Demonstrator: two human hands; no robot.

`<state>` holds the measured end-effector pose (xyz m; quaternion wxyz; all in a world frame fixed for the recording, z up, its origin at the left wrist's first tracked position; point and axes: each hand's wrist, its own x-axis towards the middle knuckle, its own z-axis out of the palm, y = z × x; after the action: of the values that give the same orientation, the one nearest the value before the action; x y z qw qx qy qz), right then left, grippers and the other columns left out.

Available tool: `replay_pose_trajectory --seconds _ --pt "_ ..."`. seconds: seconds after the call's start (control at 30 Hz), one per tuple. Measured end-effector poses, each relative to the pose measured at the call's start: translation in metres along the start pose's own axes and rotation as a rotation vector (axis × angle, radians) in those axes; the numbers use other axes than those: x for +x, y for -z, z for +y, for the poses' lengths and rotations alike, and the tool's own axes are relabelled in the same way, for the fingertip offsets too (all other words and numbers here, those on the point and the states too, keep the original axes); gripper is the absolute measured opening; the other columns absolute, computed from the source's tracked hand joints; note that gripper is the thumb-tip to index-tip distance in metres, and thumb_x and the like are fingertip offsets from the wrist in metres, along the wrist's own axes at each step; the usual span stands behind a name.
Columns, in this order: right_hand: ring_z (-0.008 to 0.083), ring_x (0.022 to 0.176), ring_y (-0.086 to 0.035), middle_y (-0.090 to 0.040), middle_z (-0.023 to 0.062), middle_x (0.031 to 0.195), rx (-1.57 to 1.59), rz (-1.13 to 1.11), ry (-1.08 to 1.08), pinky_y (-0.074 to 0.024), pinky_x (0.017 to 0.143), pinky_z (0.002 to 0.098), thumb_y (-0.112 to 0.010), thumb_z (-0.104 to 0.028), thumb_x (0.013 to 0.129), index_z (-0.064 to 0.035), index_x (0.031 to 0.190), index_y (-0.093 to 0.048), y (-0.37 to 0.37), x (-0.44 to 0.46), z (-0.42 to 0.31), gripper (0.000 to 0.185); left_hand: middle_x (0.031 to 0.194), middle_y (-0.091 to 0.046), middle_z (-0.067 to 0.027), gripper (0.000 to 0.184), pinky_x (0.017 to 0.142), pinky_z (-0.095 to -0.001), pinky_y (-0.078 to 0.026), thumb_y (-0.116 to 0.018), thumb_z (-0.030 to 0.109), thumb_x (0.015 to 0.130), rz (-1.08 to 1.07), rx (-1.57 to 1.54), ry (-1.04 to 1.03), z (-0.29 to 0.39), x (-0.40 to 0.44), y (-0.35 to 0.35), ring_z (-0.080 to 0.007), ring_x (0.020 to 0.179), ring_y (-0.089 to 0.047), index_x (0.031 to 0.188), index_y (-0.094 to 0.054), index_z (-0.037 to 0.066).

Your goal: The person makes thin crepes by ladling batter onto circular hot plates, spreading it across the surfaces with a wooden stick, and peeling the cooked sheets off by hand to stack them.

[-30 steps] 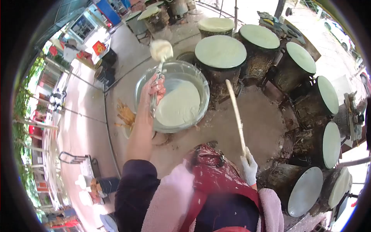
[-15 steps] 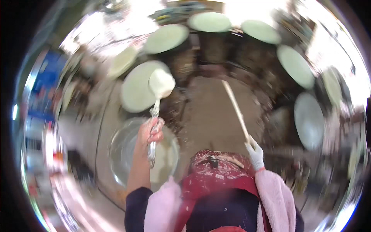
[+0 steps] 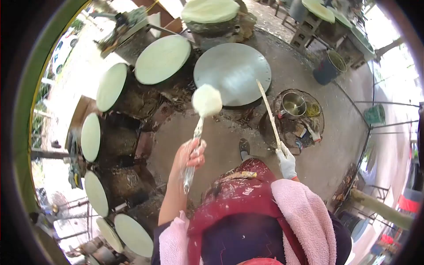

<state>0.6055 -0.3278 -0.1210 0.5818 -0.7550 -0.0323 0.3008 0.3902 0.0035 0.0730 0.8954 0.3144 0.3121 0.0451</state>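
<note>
My left hand (image 3: 190, 155), bare and smeared with batter, is wrapped round the handle of a ladle (image 3: 206, 101). The ladle's bowl holds pale batter and appears over the near left edge of a bare grey round griddle (image 3: 234, 73). My right hand (image 3: 286, 161), in a white glove, grips a thin wooden stick (image 3: 269, 110) that points up and away, its tip near the griddle's right edge. Pale sheets cover other round griddles, among them one just left (image 3: 162, 59) and one behind (image 3: 210, 10).
A round stand (image 3: 318, 141) at the right bears a metal mug (image 3: 293, 104) and small items. Beyond it are a dark bucket (image 3: 329, 68) and a green bucket (image 3: 374, 115). More covered griddles (image 3: 90, 137) curve down the left side.
The view has swung round from the large batter basin to the bare grey griddle. The basin has left the view. Both hands still hold the ladle and the stick.
</note>
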Motion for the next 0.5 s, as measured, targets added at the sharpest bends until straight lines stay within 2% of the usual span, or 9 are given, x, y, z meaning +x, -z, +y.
replay_pose_trajectory --seconds 0.1,0.17,0.23,0.3,0.37,0.4,0.43,0.5 --pt "0.0123 0.118 -0.055 -0.059 0.0098 0.133 0.096 0.035 0.01 -0.0404 0.102 0.0252 -0.062 -0.013 0.095 0.0026 0.14 -0.048 0.004 0.044 -0.023 0.05 0.059 -0.039 0.0078 0.031 0.042 -0.0214 -0.024 -0.053 0.034 0.102 -0.119 0.062 0.064 0.035 0.108 -0.034 -0.0012 0.038 -0.031 0.086 -0.052 0.007" --pt "0.0132 0.12 -0.054 -0.059 0.0103 0.134 0.112 0.058 0.146 -0.0395 0.103 0.0258 -0.062 -0.012 0.095 0.0032 0.14 -0.048 0.004 0.071 -0.041 0.05 0.06 -0.04 0.0068 0.03 0.042 -0.0232 -0.025 -0.052 0.033 0.102 -0.105 0.187 0.007 0.049 0.163 -0.068 -0.0033 0.039 -0.032 0.085 -0.051 0.008" --pt "0.0141 0.121 -0.054 -0.059 0.0128 0.134 0.01 0.104 0.207 -0.04 0.104 0.027 -0.063 -0.012 0.094 0.0048 0.139 -0.048 -0.006 0.096 -0.078 0.05 0.06 -0.04 0.0053 0.031 0.043 -0.0248 -0.026 -0.051 0.032 0.102 -0.164 0.277 -0.03 0.055 0.224 -0.078 -0.0052 0.04 -0.033 0.086 -0.051 0.007" --pt "0.0153 0.119 -0.057 -0.061 0.0153 0.132 -0.097 0.147 0.26 -0.0419 0.102 0.0274 -0.064 -0.014 0.094 0.0048 0.138 -0.048 -0.017 0.12 -0.111 0.051 0.06 -0.04 0.0044 0.032 0.043 -0.0257 -0.028 -0.053 0.033 0.102 -0.081 0.321 -0.041 0.051 0.274 -0.098 -0.0066 0.04 -0.032 0.087 -0.051 0.004" --pt "0.0236 0.114 -0.063 -0.063 0.0209 0.126 -0.245 0.235 0.342 -0.0459 0.098 0.0297 -0.064 -0.021 0.094 0.0019 0.137 -0.051 -0.036 0.146 -0.118 0.05 0.061 -0.041 0.0033 0.034 0.042 -0.0265 -0.029 -0.055 0.033 0.101 -0.02 0.342 -0.087 0.038 0.322 -0.107 -0.0073 0.04 -0.034 0.087 -0.052 0.002" --pt "0.0339 0.101 -0.066 -0.067 0.0224 0.111 -0.406 0.305 0.404 -0.051 0.088 0.0357 -0.061 -0.028 0.095 -0.0052 0.139 -0.051 -0.043 0.155 -0.116 0.05 0.061 -0.042 0.0026 0.034 0.042 -0.0269 -0.03 -0.056 0.033 0.1 -0.002 0.335 -0.118 0.024 0.347 -0.106 -0.0073 0.041 -0.035 0.087 -0.052 0.001" --pt "0.0329 0.104 -0.065 -0.065 0.026 0.111 -0.528 0.223 0.194 -0.0489 0.091 0.0362 -0.06 -0.03 0.096 -0.0032 0.14 -0.049 -0.052 0.154 -0.135 0.053 0.062 -0.043 0.0019 0.034 0.042 -0.0273 -0.031 -0.058 0.032 0.099 0.014 0.333 -0.155 0.015 0.366 -0.098 -0.0073 0.042 -0.037 0.088 -0.053 0.001" --pt "0.0366 0.094 -0.066 -0.066 0.0243 0.1 -0.803 0.158 -0.03 -0.0509 0.082 0.0407 -0.058 -0.034 0.096 -0.0045 0.141 -0.048 -0.072 0.166 -0.133 0.055 0.066 -0.051 -0.0052 0.032 0.047 -0.0327 -0.039 -0.061 0.029 0.096 0.111 0.587 -0.2 0.009 0.394 -0.08 -0.0156 0.048 -0.048 0.089 -0.054 -0.002"
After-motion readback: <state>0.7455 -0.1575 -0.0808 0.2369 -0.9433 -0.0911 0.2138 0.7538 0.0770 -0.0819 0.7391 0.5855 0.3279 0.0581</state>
